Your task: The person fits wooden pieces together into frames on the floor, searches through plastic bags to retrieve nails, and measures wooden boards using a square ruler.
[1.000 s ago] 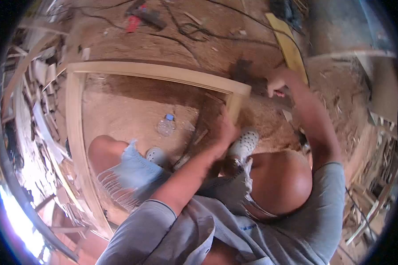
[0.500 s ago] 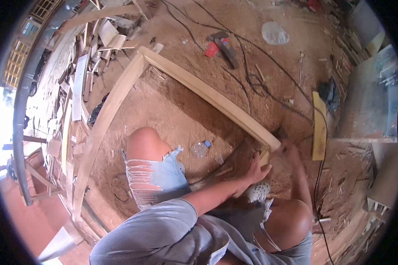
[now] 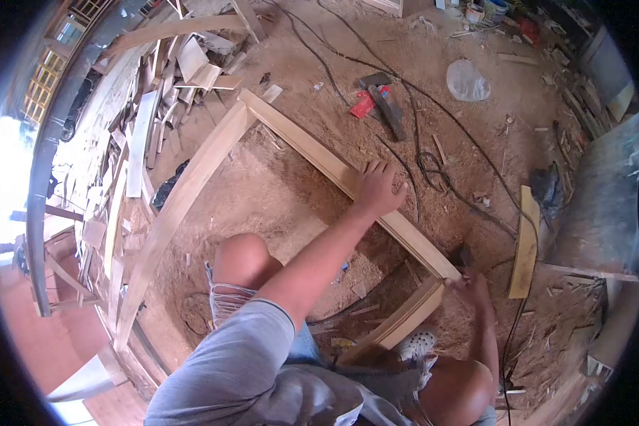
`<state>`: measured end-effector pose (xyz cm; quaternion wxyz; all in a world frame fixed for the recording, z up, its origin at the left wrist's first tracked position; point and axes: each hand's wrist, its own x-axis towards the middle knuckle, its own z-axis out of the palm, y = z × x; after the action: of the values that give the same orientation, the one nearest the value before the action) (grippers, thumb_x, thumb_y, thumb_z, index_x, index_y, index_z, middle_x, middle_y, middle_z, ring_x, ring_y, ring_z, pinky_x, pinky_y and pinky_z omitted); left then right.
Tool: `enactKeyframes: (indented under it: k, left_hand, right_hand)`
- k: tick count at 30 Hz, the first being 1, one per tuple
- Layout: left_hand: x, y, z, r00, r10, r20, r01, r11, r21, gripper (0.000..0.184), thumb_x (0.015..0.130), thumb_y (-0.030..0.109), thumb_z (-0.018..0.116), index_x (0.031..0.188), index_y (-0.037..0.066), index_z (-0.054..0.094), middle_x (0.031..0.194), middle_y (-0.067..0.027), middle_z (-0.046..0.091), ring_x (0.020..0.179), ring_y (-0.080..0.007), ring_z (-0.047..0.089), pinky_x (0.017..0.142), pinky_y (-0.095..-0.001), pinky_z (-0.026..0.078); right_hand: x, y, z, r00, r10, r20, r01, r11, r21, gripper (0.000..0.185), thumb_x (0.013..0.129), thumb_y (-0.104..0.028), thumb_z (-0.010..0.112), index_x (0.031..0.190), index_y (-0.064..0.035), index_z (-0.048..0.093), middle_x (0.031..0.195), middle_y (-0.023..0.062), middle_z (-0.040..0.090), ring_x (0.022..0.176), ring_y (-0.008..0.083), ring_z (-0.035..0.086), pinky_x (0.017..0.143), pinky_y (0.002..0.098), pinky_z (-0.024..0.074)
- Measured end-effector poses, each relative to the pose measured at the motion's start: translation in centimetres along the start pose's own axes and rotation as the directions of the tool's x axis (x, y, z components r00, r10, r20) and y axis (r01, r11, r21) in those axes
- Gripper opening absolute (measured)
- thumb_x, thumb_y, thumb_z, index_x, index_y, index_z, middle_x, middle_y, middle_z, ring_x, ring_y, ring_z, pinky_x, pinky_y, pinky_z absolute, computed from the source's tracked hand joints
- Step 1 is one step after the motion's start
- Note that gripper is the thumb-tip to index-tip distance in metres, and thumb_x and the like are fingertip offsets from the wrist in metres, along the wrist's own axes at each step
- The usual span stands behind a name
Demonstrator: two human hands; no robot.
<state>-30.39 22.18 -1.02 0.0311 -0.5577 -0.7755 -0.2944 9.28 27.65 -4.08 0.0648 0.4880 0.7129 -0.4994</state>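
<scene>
A wooden frame [image 3: 302, 145] of long pale rails stands over the sawdust floor in front of me. My left hand [image 3: 382, 188] rests across its upper rail, fingers curled over the far edge. At the near right corner, where a short rail [image 3: 412, 312] meets the long one, is my right hand [image 3: 470, 290]. Its fingers are closed beside the joint, and what they hold is unclear. A dark, blurred object [image 3: 461, 255] shows just beyond that corner. My knee [image 3: 241, 259] is inside the frame.
A dark tool with a red part [image 3: 380, 103] lies beyond the frame among black cables [image 3: 433, 106]. Scrap wood [image 3: 192, 64] is heaped at the left. A yellowish board [image 3: 524, 245], black plastic [image 3: 545, 186] and a clear plastic bag [image 3: 468, 80] lie to the right.
My left hand has moved from the near right corner up and left onto the long rail. My right hand stays by the corner. The view has shifted slightly.
</scene>
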Motion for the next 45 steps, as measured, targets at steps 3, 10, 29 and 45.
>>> enactKeyframes:
  k: [3,10,29,45]
  left_hand:
    - [0.7,-2.3,1.2,0.959,0.053,0.277,-0.082,0.992,0.092,0.036,0.088,0.04,0.072,0.106,0.009,0.071,0.106,-0.0157,0.074,0.109,-0.0384,0.067,0.096,-0.0517,0.053]
    - [1.4,-2.0,0.9,0.799,-0.064,0.599,0.053,0.998,0.035,0.036,0.084,0.045,0.071,0.094,0.011,0.074,0.094,-0.0142,0.075,0.098,-0.0354,0.071,0.088,-0.0484,0.056]
    - [1.8,2.1,-2.4,0.806,-0.133,0.576,0.263,0.953,-0.148,0.039,0.096,0.04,0.071,0.126,0.014,0.071,0.126,-0.0181,0.071,0.132,-0.0432,0.057,0.118,-0.0558,0.04]
    - [3.3,-34.6,-27.0,0.663,-0.717,0.213,0.605,0.682,0.411,0.077,0.082,0.024,0.084,0.149,0.007,0.049,0.149,-0.0219,0.054,0.14,-0.0395,0.051,0.117,-0.0545,0.039]
  right_hand:
    - [0.5,0.4,-0.2,0.983,-0.184,0.002,0.183,0.976,-0.115,0.073,0.081,-0.056,0.087,0.127,-0.0018,0.073,0.109,0.0201,0.078,0.1,0.0346,0.076,0.089,0.0467,0.0581]
    - [2.2,-6.6,4.2,0.919,-0.366,-0.147,0.239,0.812,-0.532,0.081,0.078,-0.056,0.086,0.126,0.0049,0.063,0.112,0.031,0.066,0.097,0.0486,0.067,0.083,0.0528,0.0572]
    - [2.3,-8.3,3.9,1.0,-0.017,-0.026,-0.004,0.77,-0.638,0.096,0.087,-0.069,0.072,0.14,0.009,0.052,0.132,0.0306,0.063,0.117,0.0471,0.065,0.095,0.0542,0.0563]
    - [2.6,-24.0,6.4,0.979,0.104,-0.176,-0.141,0.966,-0.217,0.039,0.095,-0.035,0.074,0.111,0.0005,0.07,0.111,0.0256,0.072,0.107,0.0454,0.068,0.096,0.0525,0.0537]
